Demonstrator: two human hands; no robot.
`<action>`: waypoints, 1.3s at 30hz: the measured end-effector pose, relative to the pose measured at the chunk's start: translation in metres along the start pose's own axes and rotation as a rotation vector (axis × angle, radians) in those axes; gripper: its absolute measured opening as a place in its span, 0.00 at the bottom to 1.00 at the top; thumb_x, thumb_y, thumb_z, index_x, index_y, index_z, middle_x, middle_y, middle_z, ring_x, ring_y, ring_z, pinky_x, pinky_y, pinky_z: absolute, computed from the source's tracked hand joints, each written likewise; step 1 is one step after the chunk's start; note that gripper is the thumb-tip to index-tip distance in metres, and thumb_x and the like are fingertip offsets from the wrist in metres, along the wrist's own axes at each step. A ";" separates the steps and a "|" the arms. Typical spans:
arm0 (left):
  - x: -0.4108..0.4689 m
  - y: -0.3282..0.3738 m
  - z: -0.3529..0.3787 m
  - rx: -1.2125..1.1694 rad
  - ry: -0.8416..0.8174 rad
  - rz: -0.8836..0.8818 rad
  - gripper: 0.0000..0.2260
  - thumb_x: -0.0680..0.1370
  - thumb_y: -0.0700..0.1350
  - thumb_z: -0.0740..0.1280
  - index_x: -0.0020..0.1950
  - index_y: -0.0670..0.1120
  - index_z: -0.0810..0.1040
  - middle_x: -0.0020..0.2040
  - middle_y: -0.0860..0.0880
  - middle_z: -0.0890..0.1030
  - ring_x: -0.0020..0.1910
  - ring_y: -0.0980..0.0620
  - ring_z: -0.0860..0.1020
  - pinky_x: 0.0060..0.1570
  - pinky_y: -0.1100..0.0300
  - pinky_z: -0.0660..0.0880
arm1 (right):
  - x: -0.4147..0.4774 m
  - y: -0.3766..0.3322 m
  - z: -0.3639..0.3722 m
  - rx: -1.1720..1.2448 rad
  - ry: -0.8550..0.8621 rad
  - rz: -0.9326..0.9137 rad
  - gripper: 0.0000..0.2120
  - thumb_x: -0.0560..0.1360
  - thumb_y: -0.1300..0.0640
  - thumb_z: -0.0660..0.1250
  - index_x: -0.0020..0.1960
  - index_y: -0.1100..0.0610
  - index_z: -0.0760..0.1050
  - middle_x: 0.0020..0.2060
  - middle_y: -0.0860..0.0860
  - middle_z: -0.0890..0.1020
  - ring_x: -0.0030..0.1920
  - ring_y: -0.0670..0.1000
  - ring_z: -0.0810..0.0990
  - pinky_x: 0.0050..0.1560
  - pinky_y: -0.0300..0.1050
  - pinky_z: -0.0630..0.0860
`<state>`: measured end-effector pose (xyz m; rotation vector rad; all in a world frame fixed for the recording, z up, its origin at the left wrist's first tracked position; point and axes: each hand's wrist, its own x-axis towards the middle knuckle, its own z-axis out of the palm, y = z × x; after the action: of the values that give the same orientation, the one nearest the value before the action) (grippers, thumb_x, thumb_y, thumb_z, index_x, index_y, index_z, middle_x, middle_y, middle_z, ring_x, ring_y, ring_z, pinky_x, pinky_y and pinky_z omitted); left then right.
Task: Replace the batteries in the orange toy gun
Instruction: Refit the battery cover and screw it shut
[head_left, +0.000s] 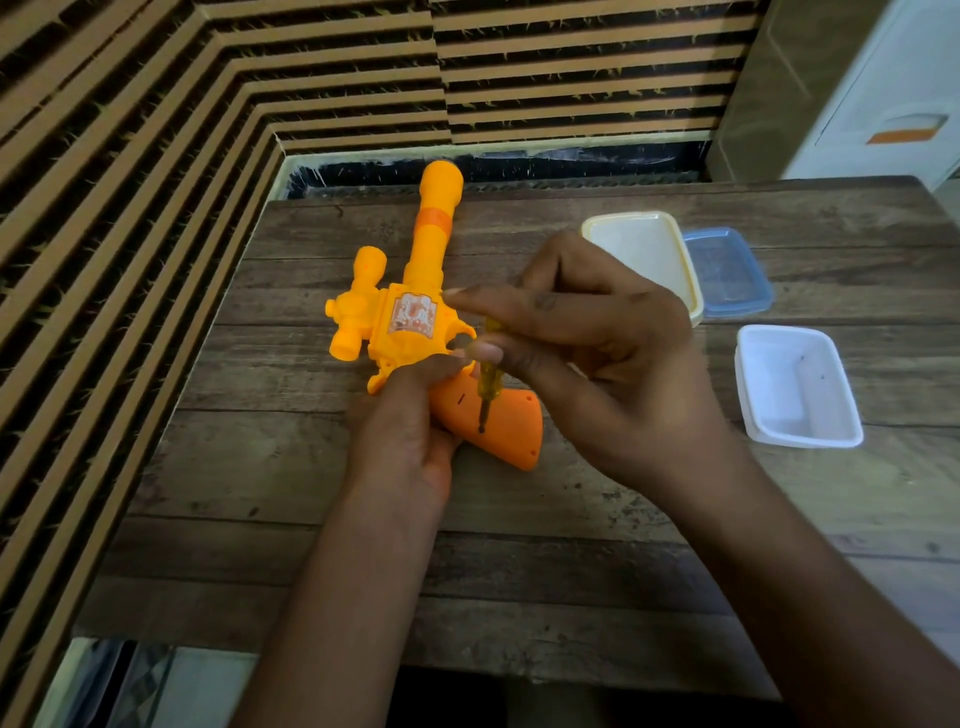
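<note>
Orange toy gun (410, 322) flat on wooden table (571, 545), grip partly hidden under left hand (410, 421) gripping it, right hand (597, 353) pinching yellow screwdriver (488, 379), tip on grip, batteries unseen.

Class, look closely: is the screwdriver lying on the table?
No: the right hand holds the screwdriver upright, its tip on the grip of the gun.
</note>
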<state>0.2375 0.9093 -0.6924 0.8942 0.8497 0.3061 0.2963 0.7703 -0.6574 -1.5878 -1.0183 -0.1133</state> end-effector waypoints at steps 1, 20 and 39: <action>0.000 0.000 0.000 0.006 -0.002 0.001 0.14 0.75 0.36 0.71 0.60 0.47 0.83 0.57 0.43 0.88 0.59 0.43 0.85 0.64 0.36 0.78 | 0.000 0.001 0.000 -0.018 0.015 0.000 0.13 0.77 0.64 0.74 0.61 0.63 0.84 0.40 0.58 0.75 0.41 0.52 0.77 0.41 0.43 0.74; 0.002 -0.001 -0.001 0.003 -0.011 -0.010 0.19 0.75 0.35 0.72 0.66 0.44 0.82 0.60 0.39 0.86 0.62 0.39 0.84 0.64 0.33 0.78 | 0.000 0.001 0.001 0.018 0.012 0.006 0.12 0.78 0.64 0.73 0.61 0.61 0.84 0.40 0.59 0.74 0.41 0.54 0.76 0.39 0.45 0.73; 0.002 0.001 -0.001 0.006 -0.007 -0.010 0.20 0.74 0.33 0.70 0.66 0.43 0.82 0.59 0.41 0.87 0.52 0.43 0.87 0.51 0.45 0.85 | 0.002 0.003 -0.004 -0.096 -0.046 -0.048 0.11 0.75 0.61 0.78 0.57 0.60 0.86 0.41 0.56 0.79 0.40 0.53 0.80 0.40 0.48 0.76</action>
<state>0.2384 0.9117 -0.6935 0.8953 0.8491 0.2919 0.3017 0.7681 -0.6568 -1.6597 -1.1008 -0.1610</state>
